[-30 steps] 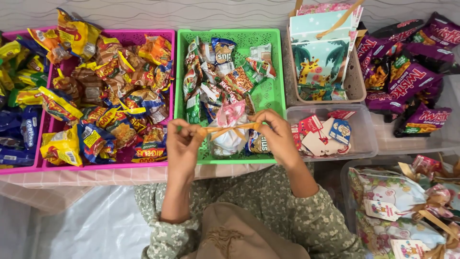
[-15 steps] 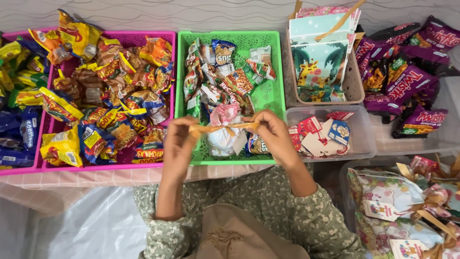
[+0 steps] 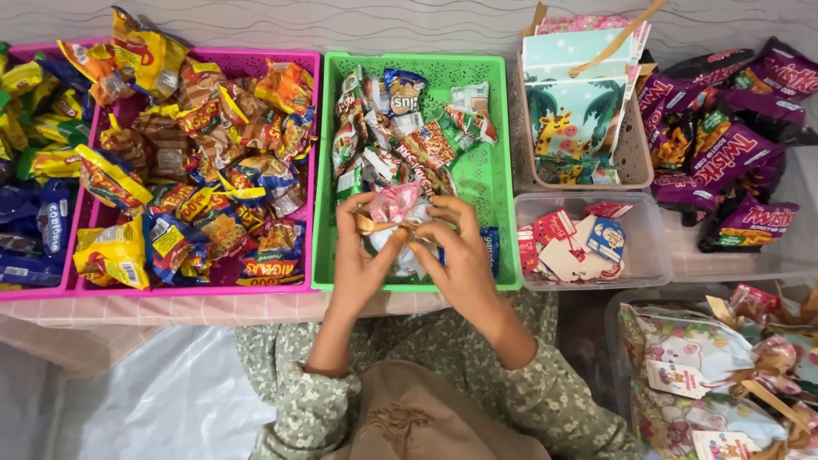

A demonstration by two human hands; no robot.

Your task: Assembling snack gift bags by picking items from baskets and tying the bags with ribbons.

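Hands pinch gold ribbon around pink treat bag.

Pink plastic basket full of orange and yellow snack packets; green plastic basket; beige basket with giraffe-print paper bags; clear tub of small tags; purple snack packs far right.
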